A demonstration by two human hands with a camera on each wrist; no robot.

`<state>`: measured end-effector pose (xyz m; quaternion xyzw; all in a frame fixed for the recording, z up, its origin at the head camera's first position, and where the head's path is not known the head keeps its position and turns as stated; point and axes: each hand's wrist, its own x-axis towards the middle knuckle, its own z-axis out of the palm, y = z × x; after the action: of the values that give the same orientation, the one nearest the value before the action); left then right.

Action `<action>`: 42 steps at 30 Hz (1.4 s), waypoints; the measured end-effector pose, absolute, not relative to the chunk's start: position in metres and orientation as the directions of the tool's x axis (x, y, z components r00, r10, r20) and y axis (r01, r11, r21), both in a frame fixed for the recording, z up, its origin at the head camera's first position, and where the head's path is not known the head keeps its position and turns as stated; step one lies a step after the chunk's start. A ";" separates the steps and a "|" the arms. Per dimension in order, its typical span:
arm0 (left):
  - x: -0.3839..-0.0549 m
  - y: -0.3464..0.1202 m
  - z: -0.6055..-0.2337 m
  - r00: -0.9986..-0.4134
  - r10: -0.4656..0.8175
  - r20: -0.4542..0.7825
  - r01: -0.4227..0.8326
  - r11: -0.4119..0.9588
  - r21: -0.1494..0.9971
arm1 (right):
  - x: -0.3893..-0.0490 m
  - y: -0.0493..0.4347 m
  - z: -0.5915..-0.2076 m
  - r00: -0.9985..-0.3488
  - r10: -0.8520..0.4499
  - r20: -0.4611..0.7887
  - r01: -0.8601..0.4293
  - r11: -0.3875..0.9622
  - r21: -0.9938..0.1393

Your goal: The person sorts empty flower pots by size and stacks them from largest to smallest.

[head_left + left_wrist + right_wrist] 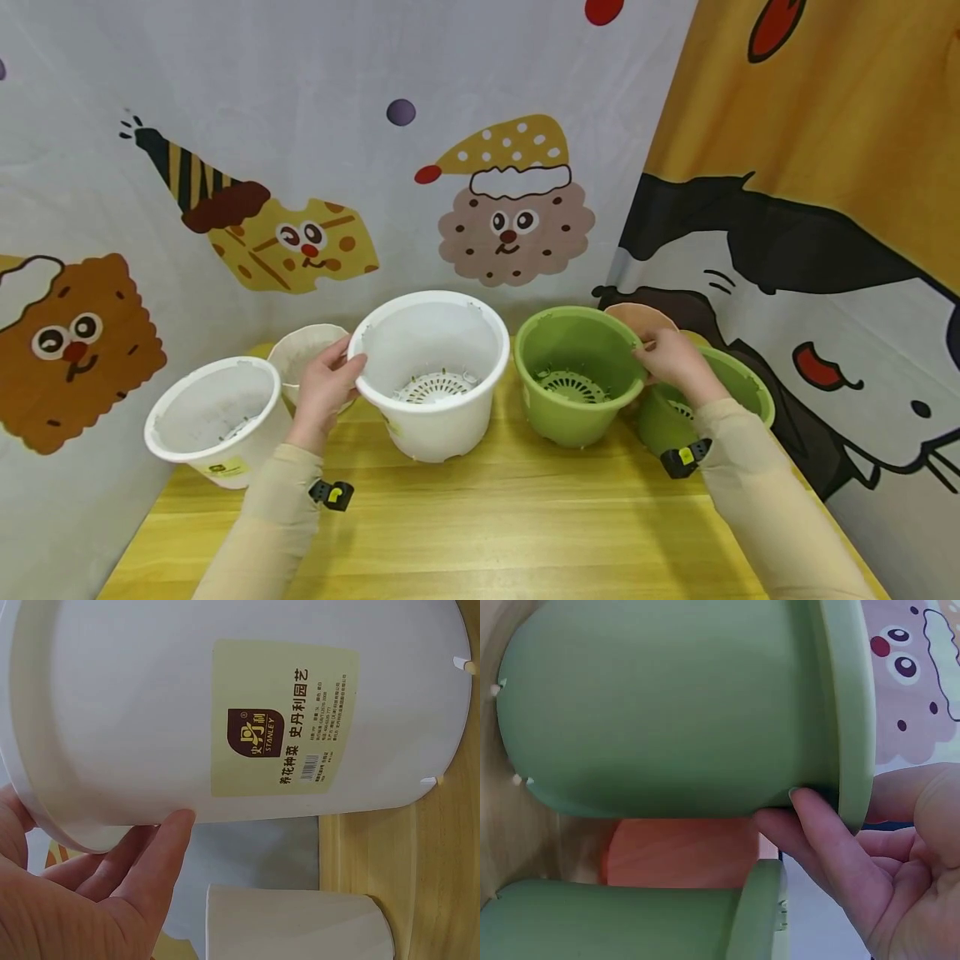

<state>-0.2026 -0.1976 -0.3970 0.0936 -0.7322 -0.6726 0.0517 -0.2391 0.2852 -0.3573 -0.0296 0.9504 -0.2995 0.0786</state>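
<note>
My left hand (324, 390) pinches the left rim of a large white flowerpot (435, 432), which stands upright with a slotted drainage base inside. In the left wrist view its wall bears a pale yellow label (285, 720) with a dark STANLEY logo, and fingertips press just under the rim. To its right stands a smaller green flowerpot (566, 423), also slotted at the bottom. My right hand (673, 360) holds this pot's right rim, fingers below the lip on the outside, as the right wrist view shows.
Left of the left forearm stands another white flowerpot (217, 417), with a small cream pot (303, 346) behind. A second green flowerpot (738, 387) stands partly behind the right wrist, near an orange-brown pot (637, 317). All are on a wooden table (480, 533) before a cartoon-printed cloth (300, 75).
</note>
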 end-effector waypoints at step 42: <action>-0.199 -0.198 -0.394 -0.976 -0.205 -0.068 -0.082 0.060 0.995 | -0.206 0.313 -0.333 -0.999 0.046 0.022 0.011 0.621 -0.784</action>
<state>-0.1991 -0.1975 -0.3936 0.0986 -0.7267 -0.6784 0.0454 -0.2063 0.3126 -0.3328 0.0158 0.9001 -0.4350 -0.0198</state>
